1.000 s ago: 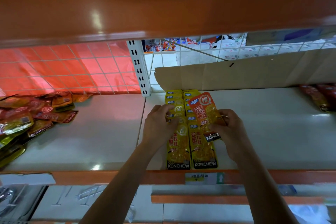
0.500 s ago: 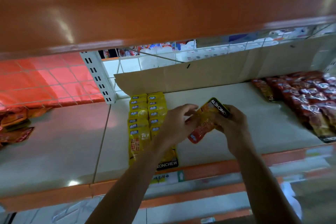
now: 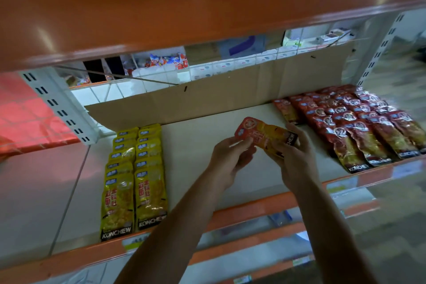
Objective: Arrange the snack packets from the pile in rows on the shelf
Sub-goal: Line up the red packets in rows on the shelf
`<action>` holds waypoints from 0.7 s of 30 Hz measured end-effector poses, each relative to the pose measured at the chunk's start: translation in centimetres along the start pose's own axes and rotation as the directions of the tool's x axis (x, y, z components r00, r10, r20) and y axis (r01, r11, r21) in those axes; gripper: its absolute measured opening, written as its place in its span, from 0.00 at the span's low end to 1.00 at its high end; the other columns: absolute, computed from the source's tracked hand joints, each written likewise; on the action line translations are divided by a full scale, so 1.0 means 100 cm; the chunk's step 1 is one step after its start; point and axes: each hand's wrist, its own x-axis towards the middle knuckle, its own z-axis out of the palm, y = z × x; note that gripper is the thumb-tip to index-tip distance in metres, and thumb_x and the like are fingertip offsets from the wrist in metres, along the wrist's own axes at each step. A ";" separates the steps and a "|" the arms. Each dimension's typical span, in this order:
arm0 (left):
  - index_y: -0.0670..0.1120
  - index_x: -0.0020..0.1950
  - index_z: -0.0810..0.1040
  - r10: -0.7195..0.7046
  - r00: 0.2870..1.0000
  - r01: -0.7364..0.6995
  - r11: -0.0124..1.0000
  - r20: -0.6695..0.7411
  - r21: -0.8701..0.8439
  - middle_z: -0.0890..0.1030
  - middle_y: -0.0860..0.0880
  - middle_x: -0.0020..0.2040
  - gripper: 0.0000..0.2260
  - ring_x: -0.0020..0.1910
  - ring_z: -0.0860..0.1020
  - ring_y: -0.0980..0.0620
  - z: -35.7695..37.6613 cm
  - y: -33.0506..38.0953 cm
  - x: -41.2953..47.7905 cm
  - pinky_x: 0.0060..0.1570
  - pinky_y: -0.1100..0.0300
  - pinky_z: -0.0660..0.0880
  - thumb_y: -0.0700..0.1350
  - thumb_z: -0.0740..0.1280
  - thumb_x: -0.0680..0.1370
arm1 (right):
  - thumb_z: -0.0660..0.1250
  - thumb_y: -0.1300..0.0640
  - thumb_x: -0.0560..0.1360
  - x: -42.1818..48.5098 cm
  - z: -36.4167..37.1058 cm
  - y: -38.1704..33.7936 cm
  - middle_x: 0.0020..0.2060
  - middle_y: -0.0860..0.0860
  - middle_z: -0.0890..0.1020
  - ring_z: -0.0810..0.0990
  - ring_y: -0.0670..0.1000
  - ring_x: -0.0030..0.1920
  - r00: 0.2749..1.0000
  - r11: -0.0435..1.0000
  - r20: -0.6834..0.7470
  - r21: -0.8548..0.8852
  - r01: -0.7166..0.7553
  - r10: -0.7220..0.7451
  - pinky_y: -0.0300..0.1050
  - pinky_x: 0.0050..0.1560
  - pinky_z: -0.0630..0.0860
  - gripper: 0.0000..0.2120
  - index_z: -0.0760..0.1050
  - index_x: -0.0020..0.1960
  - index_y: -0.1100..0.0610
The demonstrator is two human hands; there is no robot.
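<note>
Head view: both hands hold one red-orange glossy foil snack packet in the air above the bare middle of the cream shelf board. The left hand pinches its red-topped end and the right hand is curled round the black-banded end.

The packet sits between two rows of yellow packets on the left and overlapping rows of dark red packets on the right.

The foil looks slick, so a loose pinch could probably let it slip. The left forearm passes just beside the front yellow packet and could nudge it over the shelf lip. A packet laid down crooked could push the overlapped red packets out of line.
</note>
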 end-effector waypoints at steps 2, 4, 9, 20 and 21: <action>0.41 0.55 0.79 -0.006 1.000 0.006 1.000 0.011 0.029 0.83 0.45 0.45 0.09 0.43 0.81 0.52 0.022 -0.009 0.006 0.42 0.63 0.80 0.41 0.69 0.76 | 0.61 0.75 0.74 0.005 -0.009 -0.002 0.48 0.55 0.76 0.78 0.54 0.47 1.000 0.999 0.020 -0.035 0.005 -0.005 0.51 0.49 0.78 0.19 0.70 0.58 0.56; 0.42 0.54 0.79 0.014 1.000 -0.012 0.998 -0.024 0.060 0.83 0.45 0.46 0.07 0.44 0.81 0.52 0.040 -0.016 0.015 0.42 0.63 0.80 0.41 0.69 0.77 | 0.64 0.73 0.72 0.014 -0.021 -0.003 0.47 0.56 0.77 0.78 0.56 0.47 0.998 0.990 0.015 -0.128 0.056 -0.055 0.52 0.48 0.78 0.17 0.72 0.55 0.55; 0.43 0.55 0.79 0.084 0.990 -0.064 0.984 -0.117 0.165 0.82 0.46 0.45 0.09 0.41 0.79 0.53 0.068 -0.022 0.040 0.39 0.63 0.77 0.41 0.71 0.75 | 0.68 0.62 0.74 0.047 -0.055 -0.013 0.49 0.53 0.81 0.80 0.52 0.48 0.975 0.829 -0.007 -0.528 0.186 -0.223 0.46 0.45 0.77 0.16 0.75 0.61 0.59; 0.48 0.49 0.79 0.267 0.948 -0.125 0.813 -0.175 0.569 0.84 0.47 0.48 0.13 0.47 0.82 0.48 0.114 -0.024 0.109 0.51 0.52 0.80 0.45 0.76 0.68 | 0.67 0.59 0.75 0.106 -0.096 -0.040 0.57 0.56 0.78 0.73 0.59 0.58 0.913 0.311 0.136 -0.913 0.266 -0.384 0.45 0.52 0.67 0.15 0.75 0.61 0.59; 0.48 0.48 0.80 0.292 0.941 -0.131 0.781 -0.172 0.610 0.84 0.48 0.47 0.13 0.46 0.83 0.48 0.115 -0.023 0.116 0.51 0.51 0.80 0.46 0.77 0.66 | 0.67 0.58 0.75 0.108 -0.097 -0.042 0.58 0.56 0.77 0.72 0.58 0.60 0.915 0.285 0.148 -0.921 0.266 -0.376 0.47 0.55 0.67 0.16 0.74 0.62 0.59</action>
